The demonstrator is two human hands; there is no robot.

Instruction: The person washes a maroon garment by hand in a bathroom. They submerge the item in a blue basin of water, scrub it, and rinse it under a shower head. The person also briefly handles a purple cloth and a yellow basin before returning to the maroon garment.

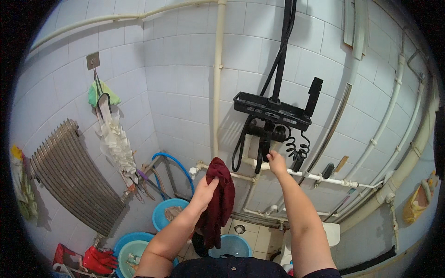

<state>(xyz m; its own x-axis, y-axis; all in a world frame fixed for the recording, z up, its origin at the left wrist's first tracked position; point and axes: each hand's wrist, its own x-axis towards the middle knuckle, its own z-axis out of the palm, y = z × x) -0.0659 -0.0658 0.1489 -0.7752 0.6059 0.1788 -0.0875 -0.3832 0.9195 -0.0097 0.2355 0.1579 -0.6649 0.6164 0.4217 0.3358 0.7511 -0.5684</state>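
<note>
My left hand (203,192) is closed on a dark red cloth (221,204), which hangs down in folds. Below the cloth stands a light blue basin (235,245) on the tiled floor, partly hidden by the cloth and my body. Higher and to the right, my right hand (277,163) is closed at the lower end of the black shower mixer (265,143), its fingers around the spout or handle there; which of the two I cannot tell. Above the mixer is a black shower shelf (272,110) with a hose looping beside it.
A ribbed radiator (76,173) and a hanging white ruffled cloth (113,136) are on the left wall. Blue basins (160,214) stand at lower left near a red bag (98,260). White pipes (320,177) run along the right wall above a white toilet (331,234).
</note>
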